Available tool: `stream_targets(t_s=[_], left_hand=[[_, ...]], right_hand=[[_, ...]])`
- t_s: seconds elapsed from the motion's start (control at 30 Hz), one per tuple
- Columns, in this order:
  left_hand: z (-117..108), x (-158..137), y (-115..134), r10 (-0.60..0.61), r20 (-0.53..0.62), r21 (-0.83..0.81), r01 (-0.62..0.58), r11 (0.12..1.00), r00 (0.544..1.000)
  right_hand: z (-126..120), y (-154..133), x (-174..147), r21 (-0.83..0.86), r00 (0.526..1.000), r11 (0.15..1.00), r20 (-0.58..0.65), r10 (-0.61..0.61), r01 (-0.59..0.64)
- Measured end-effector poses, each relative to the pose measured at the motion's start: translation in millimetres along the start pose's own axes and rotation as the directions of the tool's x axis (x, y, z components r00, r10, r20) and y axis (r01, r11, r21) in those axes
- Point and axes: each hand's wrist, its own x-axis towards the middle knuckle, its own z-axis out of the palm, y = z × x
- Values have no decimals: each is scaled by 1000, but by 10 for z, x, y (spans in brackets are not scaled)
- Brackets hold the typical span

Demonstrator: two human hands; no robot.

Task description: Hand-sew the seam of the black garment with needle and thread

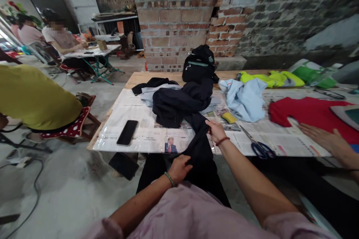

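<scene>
A dark navy garment [182,101] lies bunched on the newspaper-covered table [150,134], and one long narrow part of it hangs over the near edge toward my lap. My left hand [181,168] is closed on the low end of that part, below the table edge. Higher up, my right hand [216,131] pinches its right side just above the tabletop. Under and behind the navy cloth are light blue-grey fabric [147,99] and a black cloth [151,84]. Right of my right hand lie a yellow sponge-like piece [229,118] and dark-handled scissors [262,149].
A phone [127,132] lies at the table's left. Behind are a black backpack [199,63], a light blue garment [245,97] and a yellow high-visibility garment [272,79]. At right, another person's hand [316,134] rests by a red garment [305,112]. Someone in yellow [36,97] sits left.
</scene>
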Motion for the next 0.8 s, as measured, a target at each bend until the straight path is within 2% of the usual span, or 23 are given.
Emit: stream_targets(t_s=[0.1, 0.17, 0.27, 0.33, 0.43, 0.5, 0.57, 0.7, 0.8], left_hand=[[118, -49, -13, 49, 222, 190, -93, 977, 974], [145, -88, 4, 77, 259, 272, -149, 951, 963], [129, -120, 71, 212, 312, 301, -308, 903, 926], [109, -117, 112, 263, 293, 321, -354, 878, 919], [82, -64, 113, 186, 79, 407, -202, 891, 979], [65, 12, 75, 116, -10, 415, -101, 904, 993], [51, 111, 39, 97, 5, 407, -91, 909, 995], [78, 291, 45, 143, 77, 430, -162, 888, 987], [166, 341, 57, 110, 91, 425, -138, 895, 990]], right_hand=[[-60, -33, -7, 108, 999, 994, 7, 32, -32], [-108, -42, -4, 164, 998, 985, 14, 61, -62], [-166, -40, 11, 229, 994, 967, 27, 106, -110], [-184, -32, 22, 265, 991, 955, 30, 131, -134], [-183, -25, 36, 311, 987, 937, 32, 156, -159], [-178, -28, 44, 333, 985, 927, 35, 169, -171], [-174, -36, 51, 347, 983, 920, 41, 180, -183], [-176, -63, 68, 359, 980, 912, 49, 194, -199], [-185, -88, 75, 364, 981, 911, 47, 190, -194]])
